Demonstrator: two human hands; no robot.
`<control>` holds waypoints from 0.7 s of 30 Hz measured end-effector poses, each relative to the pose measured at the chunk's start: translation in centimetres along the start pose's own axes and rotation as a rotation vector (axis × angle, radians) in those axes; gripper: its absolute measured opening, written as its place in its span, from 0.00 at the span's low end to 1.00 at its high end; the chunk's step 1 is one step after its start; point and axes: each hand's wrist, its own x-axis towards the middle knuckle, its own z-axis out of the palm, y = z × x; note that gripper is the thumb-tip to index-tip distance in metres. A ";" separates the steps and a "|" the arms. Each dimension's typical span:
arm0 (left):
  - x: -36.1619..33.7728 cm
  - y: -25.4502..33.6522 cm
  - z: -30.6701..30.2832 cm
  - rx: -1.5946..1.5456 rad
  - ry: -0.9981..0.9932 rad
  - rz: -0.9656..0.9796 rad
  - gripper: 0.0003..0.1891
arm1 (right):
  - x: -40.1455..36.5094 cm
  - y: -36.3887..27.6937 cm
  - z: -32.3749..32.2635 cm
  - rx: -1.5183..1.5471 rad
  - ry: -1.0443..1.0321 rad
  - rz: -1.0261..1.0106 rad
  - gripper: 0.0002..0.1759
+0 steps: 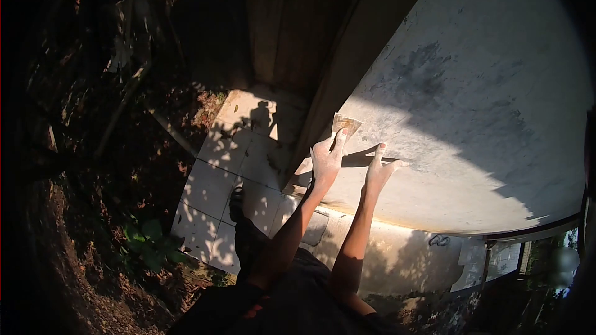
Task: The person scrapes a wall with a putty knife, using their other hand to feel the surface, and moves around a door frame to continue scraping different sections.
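My left hand (pixel 326 160) is closed around a putty knife (pixel 346 125), its thumb stretched along the pale, stained blade. That blade lies close to the white wall (pixel 447 142), near its left edge. Just to the right, my right hand (pixel 377 175) is closed with the thumb up and the index finger reaching sideways. A dark flat blade (pixel 358 159) seems to pass beneath that thumb, though shadow hides much of it. Both hands are dusted with white powder. Grey smears mark the wall surface above them.
Pale floor tiles (pixel 208 189) run along the wall's foot, with my shoe (pixel 236 203) on them. Dark boards (pixel 267 25) stand beyond the wall's edge. To the left lie leaf-covered soil and a green plant (pixel 149 239). A diagonal shadow crosses the wall.
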 end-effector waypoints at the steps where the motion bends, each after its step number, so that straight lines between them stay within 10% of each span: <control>1: -0.6 -2.9 -0.1 0.051 0.023 -0.027 0.28 | -0.1 -0.3 0.0 -0.009 -0.002 0.025 0.61; 7: 0.5 4.7 0.9 0.014 -0.011 0.079 0.31 | 0.1 1.3 0.3 -0.002 0.025 0.015 0.62; 12: -1.3 -5.3 -0.6 0.043 0.022 0.004 0.31 | 0.3 0.9 0.1 -0.016 0.012 -0.009 0.62; 21: -1.2 -5.4 -0.7 -0.029 -0.028 -0.072 0.29 | -1.0 -0.4 -0.2 0.028 0.056 -0.019 0.59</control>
